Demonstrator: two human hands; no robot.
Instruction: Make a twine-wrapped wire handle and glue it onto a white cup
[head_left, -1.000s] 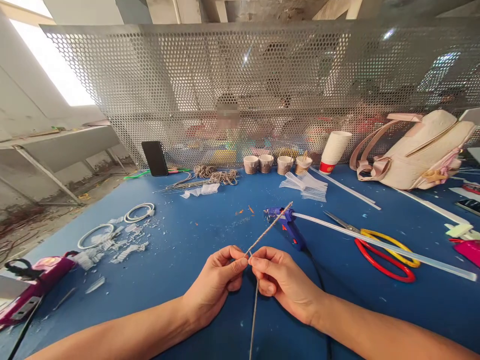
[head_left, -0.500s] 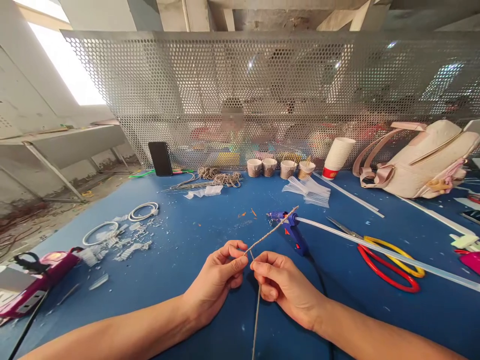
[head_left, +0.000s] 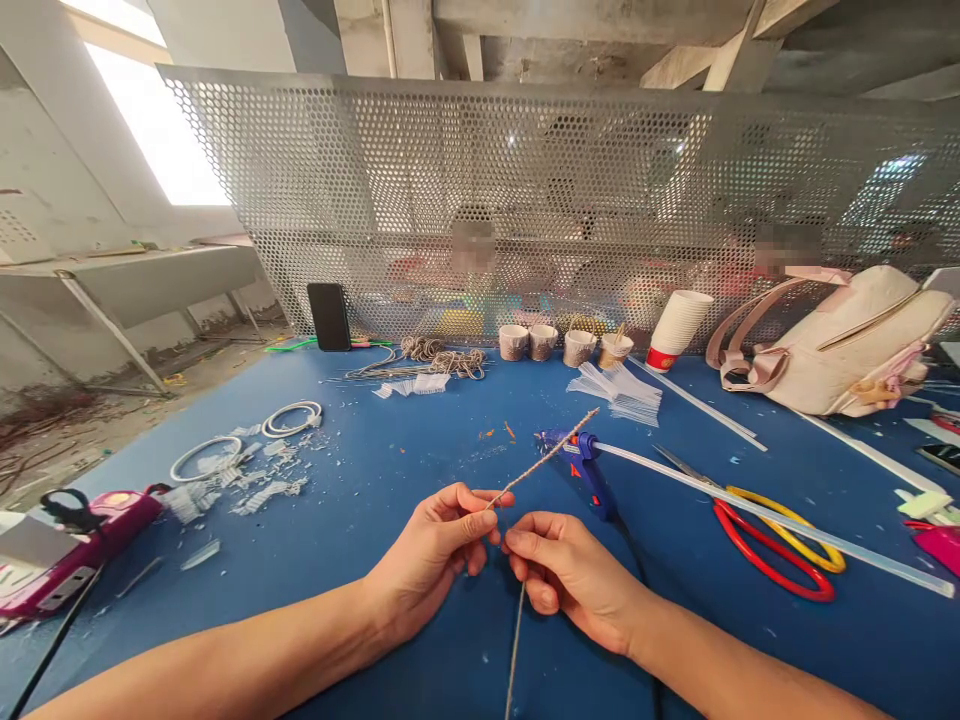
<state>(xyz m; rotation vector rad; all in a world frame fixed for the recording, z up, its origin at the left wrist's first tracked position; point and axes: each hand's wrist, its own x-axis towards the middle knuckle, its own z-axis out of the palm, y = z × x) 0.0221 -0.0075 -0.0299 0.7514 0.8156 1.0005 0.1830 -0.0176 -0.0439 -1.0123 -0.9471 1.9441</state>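
Note:
A twisted piece of twine [head_left: 551,456] slants up and to the right from my left hand [head_left: 439,545], whose thumb and forefinger pinch its lower end. Close beside it, my right hand [head_left: 566,570] is closed with thumb and forefinger on a strand of the twine. A single loose length of cord [head_left: 516,640] hangs from under the right hand toward the bottom edge. Behind the twine's tip lies a blue glue gun [head_left: 592,480] with a long clear glue stick [head_left: 705,487] in its back. Scissors [head_left: 780,535] with red and yellow handles rest to the right.
Along the back stand several small rope-wrapped cups [head_left: 580,349], stacked paper cups [head_left: 681,325], a phone [head_left: 328,316] and a twine heap [head_left: 442,358]. White rings [head_left: 292,418] and plastic scraps lie left, near a magenta power strip [head_left: 105,540]. A backpack [head_left: 855,345] sits right.
The view has shifted slightly. My left forefinger has moved across the twine, and the crossing strand between the hands is less visible. Both hands stay pinched.

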